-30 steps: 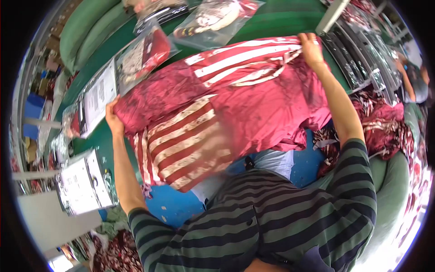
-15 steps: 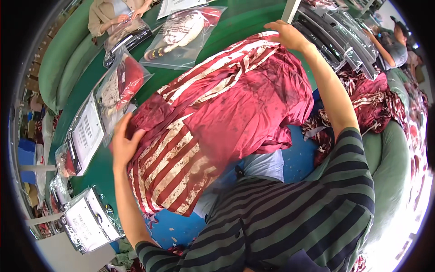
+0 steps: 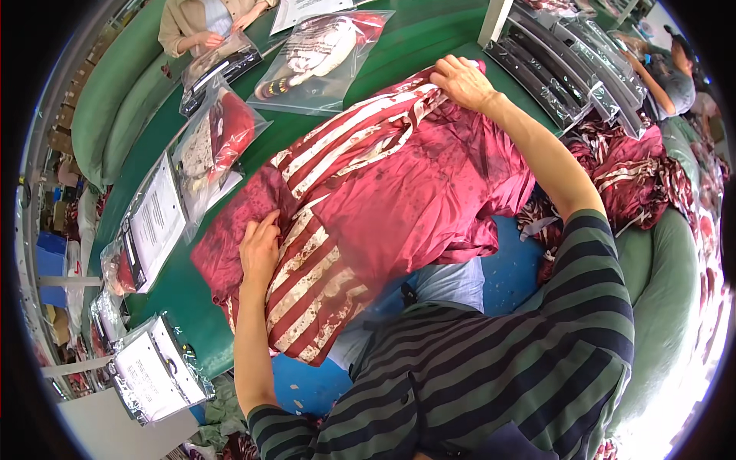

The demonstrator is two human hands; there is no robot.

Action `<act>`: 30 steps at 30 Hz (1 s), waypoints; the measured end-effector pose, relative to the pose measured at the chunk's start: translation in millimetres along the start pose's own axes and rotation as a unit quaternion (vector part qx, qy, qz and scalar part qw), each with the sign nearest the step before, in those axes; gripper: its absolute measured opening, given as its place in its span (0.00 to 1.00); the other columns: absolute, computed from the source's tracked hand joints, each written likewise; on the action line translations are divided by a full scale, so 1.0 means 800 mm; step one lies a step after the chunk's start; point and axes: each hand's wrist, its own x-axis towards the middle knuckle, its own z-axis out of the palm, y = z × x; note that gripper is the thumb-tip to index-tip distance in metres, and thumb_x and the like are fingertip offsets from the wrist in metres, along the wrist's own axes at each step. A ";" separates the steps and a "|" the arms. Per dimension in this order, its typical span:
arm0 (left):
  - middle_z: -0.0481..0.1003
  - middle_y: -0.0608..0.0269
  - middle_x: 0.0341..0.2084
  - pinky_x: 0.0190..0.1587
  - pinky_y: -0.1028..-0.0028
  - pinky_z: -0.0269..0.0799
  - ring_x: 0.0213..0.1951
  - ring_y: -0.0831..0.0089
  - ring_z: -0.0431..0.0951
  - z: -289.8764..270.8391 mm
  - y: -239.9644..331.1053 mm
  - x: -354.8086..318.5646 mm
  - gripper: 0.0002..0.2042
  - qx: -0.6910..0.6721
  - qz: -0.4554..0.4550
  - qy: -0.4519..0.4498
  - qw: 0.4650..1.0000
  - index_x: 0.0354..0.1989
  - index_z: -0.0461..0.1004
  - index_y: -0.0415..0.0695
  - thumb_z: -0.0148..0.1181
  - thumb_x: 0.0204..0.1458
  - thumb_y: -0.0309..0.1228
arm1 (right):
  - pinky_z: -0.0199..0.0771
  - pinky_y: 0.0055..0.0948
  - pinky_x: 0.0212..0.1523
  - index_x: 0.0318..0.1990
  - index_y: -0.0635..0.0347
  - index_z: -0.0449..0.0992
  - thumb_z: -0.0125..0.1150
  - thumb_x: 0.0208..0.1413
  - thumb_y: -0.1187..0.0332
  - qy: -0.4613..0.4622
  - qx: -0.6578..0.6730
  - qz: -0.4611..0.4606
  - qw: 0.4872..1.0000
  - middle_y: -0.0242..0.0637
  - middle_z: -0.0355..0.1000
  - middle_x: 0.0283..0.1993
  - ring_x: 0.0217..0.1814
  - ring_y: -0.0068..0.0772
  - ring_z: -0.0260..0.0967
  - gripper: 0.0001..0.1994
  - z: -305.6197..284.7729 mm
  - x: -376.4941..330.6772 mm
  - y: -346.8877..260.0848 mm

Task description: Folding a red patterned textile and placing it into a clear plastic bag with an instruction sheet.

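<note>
A dark red satiny garment (image 3: 429,184) with blood-like blotches and cream stripes lies spread over the green table's near side. Part of it hangs over the edge above my lap. My left hand (image 3: 261,244) rests on its left part, fingers extended and slightly bent over the red cloth beside the stripes. At the far right corner, my right hand (image 3: 462,83) has its fingers curled around the cloth's edge, bunching it a little. The fingertips of that hand are partly hidden in the folds.
Clear bags (image 3: 322,61) with printed clothing lie beyond the garment, and bagged packs with white sheets (image 3: 157,222) line the left. Dark bagged packs (image 3: 537,69) are stacked far right, above a heap of red striped cloth (image 3: 629,169). A person (image 3: 211,27) sits across the table.
My left hand has moved right, from the garment's left edge onto its surface, and the red left part has spread out. My right hand has come slightly left and nearer, its fingers now curled.
</note>
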 end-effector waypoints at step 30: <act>0.77 0.57 0.53 0.53 0.66 0.74 0.52 0.61 0.78 0.313 0.043 -0.430 0.38 -0.698 -0.429 0.521 0.240 0.60 0.73 0.49 0.45 0.56 0.70 | 0.71 0.27 0.53 0.58 0.65 0.73 0.53 0.65 0.75 -0.151 0.516 -0.054 0.842 0.39 0.75 0.52 0.51 0.31 0.72 0.15 -0.231 0.000 -0.250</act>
